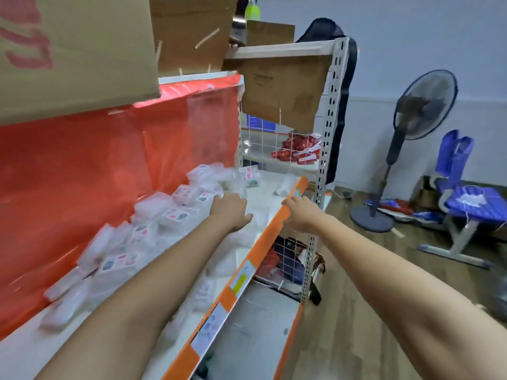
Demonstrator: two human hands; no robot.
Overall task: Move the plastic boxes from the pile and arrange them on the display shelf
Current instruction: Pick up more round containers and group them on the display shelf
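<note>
**Two bare hands over the shelf, nothing gripped**

Two arms reach forward over the white display shelf with orange front strip [274, 229]. Red plastic sheet backing [109, 165] runs along the shelf's left side. Big brown cardboard box with red print [74, 50] sits on the level above, upper left. Black pedestal fan [406, 149] and blue plastic chair [466, 198] stand on the wood floor to the right, well apart from the shelf.

Pile of clear plastic boxes with pink-and-grey labels [153, 223] lies heaped against the red sheet, loose and tilted, blurred in places. A few more clear boxes sit further back near the wire grid end panel [290, 149].

Left hand [230, 212]: palm down, fingers fairly straight, at the far edge of the pile; contact with a box — cannot tell, blur. Holds nothing visible.

Right hand [300, 211]: fingers extended, resting on the orange front strip, no box in it.
</note>
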